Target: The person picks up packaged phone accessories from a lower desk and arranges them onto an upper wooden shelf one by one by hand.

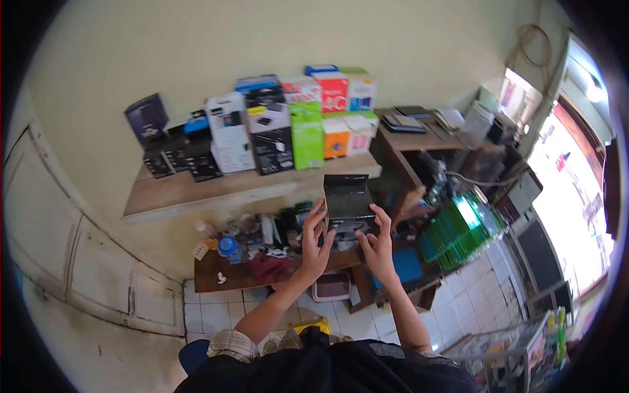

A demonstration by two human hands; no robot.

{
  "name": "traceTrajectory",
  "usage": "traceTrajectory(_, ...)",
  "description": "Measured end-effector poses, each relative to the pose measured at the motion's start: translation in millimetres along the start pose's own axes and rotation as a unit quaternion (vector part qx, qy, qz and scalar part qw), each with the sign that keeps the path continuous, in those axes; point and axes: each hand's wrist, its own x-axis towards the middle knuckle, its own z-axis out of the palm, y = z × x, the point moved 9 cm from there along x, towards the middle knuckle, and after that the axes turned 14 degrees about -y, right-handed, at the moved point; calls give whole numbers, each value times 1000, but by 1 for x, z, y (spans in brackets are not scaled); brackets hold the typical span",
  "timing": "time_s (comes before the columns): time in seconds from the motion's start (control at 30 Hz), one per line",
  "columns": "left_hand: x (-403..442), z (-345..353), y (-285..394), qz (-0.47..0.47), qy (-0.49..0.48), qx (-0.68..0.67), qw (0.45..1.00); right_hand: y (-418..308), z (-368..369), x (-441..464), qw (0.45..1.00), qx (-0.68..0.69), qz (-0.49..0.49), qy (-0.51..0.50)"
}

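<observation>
A black box point(349, 204) with its top flap raised is held between my two hands, in front of the wooden shelf. My left hand point(316, 242) grips its left side, fingers along the edge and thumb near the lower front. On the right side, my right hand point(376, 241) holds it the same way, thumb low on the front. The inside of the box looks dark, and its contents cannot be made out. Beyond it, several product boxes, among them a green and white one point(306, 134) and a black one point(272, 149), stand upright on the shelf point(196, 193).
Below the shelf, a cluttered brown table point(226, 275) bears a blue-lidded jar point(228, 247). Green plastic crates point(452, 229) stand at the right, below a desk with notebooks point(403, 123). A glass case point(511, 347) is at the lower right, a door point(98, 255) at the left.
</observation>
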Motion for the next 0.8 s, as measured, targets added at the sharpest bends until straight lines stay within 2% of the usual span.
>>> traceTrajectory(0.1, -5, -49, 13, 7, 37, 47, 998, -10, 39, 23, 999, 20, -28, -14)
traceTrajectory(0.17, -10, -80, 26, 3, 52, 213, 976, -21, 70, 36, 996, 53, -55, -50)
traceTrajectory(0.37, -29, -166, 57, -6, 105, 288, 952, -55, 158, 69, 989, 29, -80, -119)
traceTrajectory(0.43, -42, -201, 60, -27, 169, 187, 967, -61, 192, 80, 984, 57, -100, -139)
traceTrajectory(0.5, -52, -231, 64, -28, 191, 214, 957, -79, 222, 90, 971, 56, -155, -171)
traceTrajectory(0.63, -65, -288, 76, -41, 236, 263, 934, -100, 275, 111, 959, 44, -193, -202)
traceTrajectory(0.7, -60, -321, 73, -30, 231, 228, 945, -105, 300, 129, 952, 57, -222, -205)
traceTrajectory(0.77, -58, -355, 64, -49, 218, 246, 943, -104, 323, 143, 948, -11, -254, -192)
traceTrajectory(0.8, -52, -368, 59, -71, 210, 210, 952, -112, 329, 148, 949, 2, -248, -194)
